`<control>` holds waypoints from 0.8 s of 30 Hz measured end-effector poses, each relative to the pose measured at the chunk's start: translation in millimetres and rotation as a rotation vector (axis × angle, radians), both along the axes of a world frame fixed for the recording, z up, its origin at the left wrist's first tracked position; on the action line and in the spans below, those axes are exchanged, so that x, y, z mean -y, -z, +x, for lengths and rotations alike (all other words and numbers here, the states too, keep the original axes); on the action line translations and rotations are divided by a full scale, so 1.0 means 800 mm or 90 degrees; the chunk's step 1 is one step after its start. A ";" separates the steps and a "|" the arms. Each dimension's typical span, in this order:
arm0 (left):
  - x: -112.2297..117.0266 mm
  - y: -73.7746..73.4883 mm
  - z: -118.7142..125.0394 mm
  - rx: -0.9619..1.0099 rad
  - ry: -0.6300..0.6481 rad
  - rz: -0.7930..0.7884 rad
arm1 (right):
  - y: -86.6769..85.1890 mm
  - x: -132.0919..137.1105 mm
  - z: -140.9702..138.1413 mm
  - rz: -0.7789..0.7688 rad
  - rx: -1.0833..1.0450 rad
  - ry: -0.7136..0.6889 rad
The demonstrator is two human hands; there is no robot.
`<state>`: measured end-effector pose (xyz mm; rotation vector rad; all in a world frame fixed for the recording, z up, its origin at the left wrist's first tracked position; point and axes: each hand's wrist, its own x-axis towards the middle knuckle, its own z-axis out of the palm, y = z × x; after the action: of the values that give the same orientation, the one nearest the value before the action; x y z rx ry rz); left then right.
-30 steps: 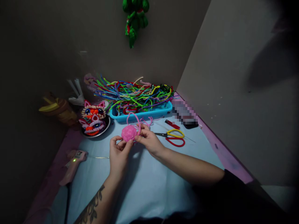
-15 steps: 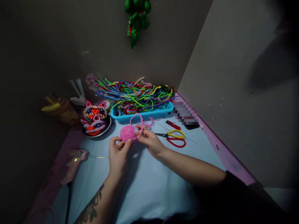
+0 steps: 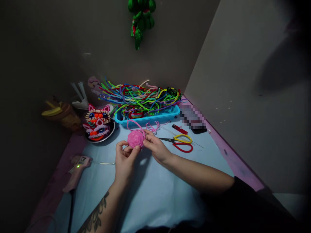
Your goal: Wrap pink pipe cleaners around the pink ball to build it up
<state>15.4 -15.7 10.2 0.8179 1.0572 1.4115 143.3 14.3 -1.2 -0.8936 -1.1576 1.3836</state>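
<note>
A pink rosette coiled from pipe cleaner (image 3: pixel 135 139) is held just above the light blue table cover (image 3: pixel 150 191). My left hand (image 3: pixel 125 160) pinches its lower edge with thumb and fingers. My right hand (image 3: pixel 155 147) grips its right side, where a loose pink pipe cleaner tail (image 3: pixel 136 124) arches up and over the rosette. Both hands are closed on the piece.
A blue tray (image 3: pixel 148 118) heaped with coloured pipe cleaners stands behind. A pipe-cleaner cat face (image 3: pixel 97 124) rests on a metal dish at left. Scissors (image 3: pixel 181 143) and a red lighter (image 3: pixel 179 129) lie to the right. A glue gun (image 3: pixel 76 168) with a green light lies at left.
The loose pink tail has swung from the rosette's right side over to its upper left. The rosette has turned slightly in my fingers; my hands stay in place.
</note>
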 end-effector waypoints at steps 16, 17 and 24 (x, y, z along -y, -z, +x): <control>-0.004 0.011 -0.007 -0.164 -0.046 0.027 | -0.001 0.000 -0.003 -0.062 -0.078 0.019; -0.003 0.010 -0.007 -0.167 -0.052 0.025 | -0.001 0.000 -0.003 -0.065 -0.078 0.018; -0.004 0.018 -0.012 -0.067 -0.053 -0.020 | 0.000 -0.001 -0.002 -0.081 -0.078 0.017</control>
<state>6.2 -12.5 -4.4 0.8414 1.2031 1.4314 141.6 14.9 -1.0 -0.8969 -0.9699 1.4815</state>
